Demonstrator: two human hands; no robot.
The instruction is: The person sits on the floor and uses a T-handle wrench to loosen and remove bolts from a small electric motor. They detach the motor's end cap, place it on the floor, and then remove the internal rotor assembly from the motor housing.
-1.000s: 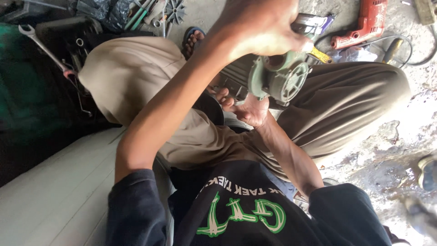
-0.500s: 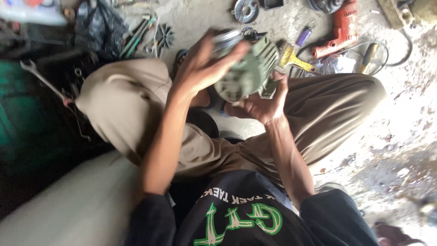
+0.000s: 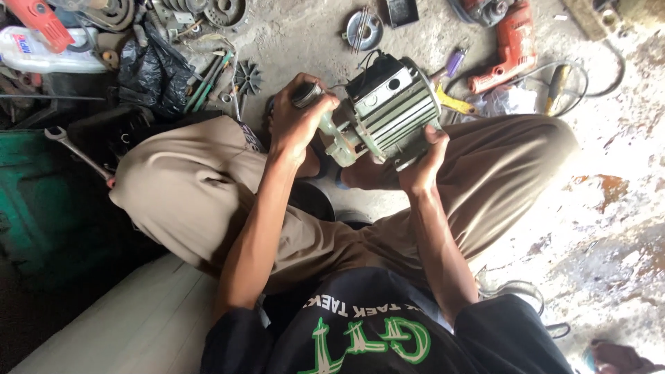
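I sit cross-legged on a concrete floor in tan trousers. Between my knees I hold a grey-green finned electric motor, tilted, with a black box on top. My right hand grips the motor's underside at its near right edge. My left hand is closed around the dark cylindrical part at the motor's left end. Both forearms reach forward from my black shirt with green print.
Loose parts lie on the floor ahead: a small black fan wheel, pulleys, a round metal cover, screwdrivers, a black bag. A red drill with cable lies far right. A wrench rests on a green box.
The view has tilted down and steadied. The motor has turned in my hands, now showing its finned side, and my left hand has shifted from its top to its left end.
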